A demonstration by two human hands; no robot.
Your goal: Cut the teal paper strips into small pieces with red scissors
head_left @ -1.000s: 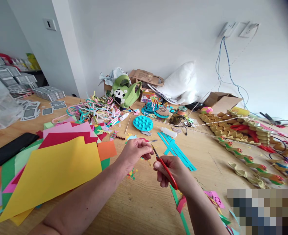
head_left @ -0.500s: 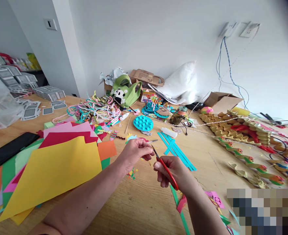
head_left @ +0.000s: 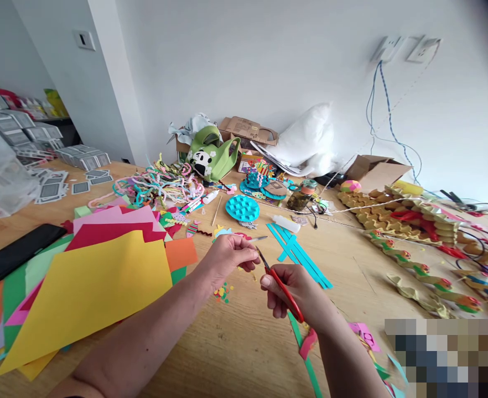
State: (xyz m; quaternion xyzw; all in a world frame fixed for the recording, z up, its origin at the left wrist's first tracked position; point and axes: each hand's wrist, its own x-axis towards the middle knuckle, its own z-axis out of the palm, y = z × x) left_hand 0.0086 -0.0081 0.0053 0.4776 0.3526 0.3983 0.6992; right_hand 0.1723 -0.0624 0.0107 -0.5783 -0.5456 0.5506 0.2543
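Note:
My right hand (head_left: 287, 288) is wrapped round a pair of red-handled scissors (head_left: 286, 296), whose dark blades point up and left. Close to the blade tips, my left hand (head_left: 234, 255) is closed, thumb pressed to its fingers. What it pinches is too small or hidden to make out. Just past the left fingers shows a thin grey pointed piece (head_left: 259, 238). Small coloured paper dots (head_left: 223, 292) lie on the table below the left hand. Blue paper strips (head_left: 304, 261) lie beyond the right hand, and a green strip (head_left: 310, 373) runs beside the right forearm.
Coloured paper sheets (head_left: 98, 276) and a black phone (head_left: 20, 251) lie at left. Further back are a pile of pipe cleaners (head_left: 161, 185), a blue bumpy disc (head_left: 243, 208), a white glue bottle (head_left: 286, 223) and a jar (head_left: 301, 198). Egg cartons (head_left: 393, 218) cover the right side.
Both hands keep almost the same place and grip. The scissor handles have shifted very slightly; nothing else has visibly moved.

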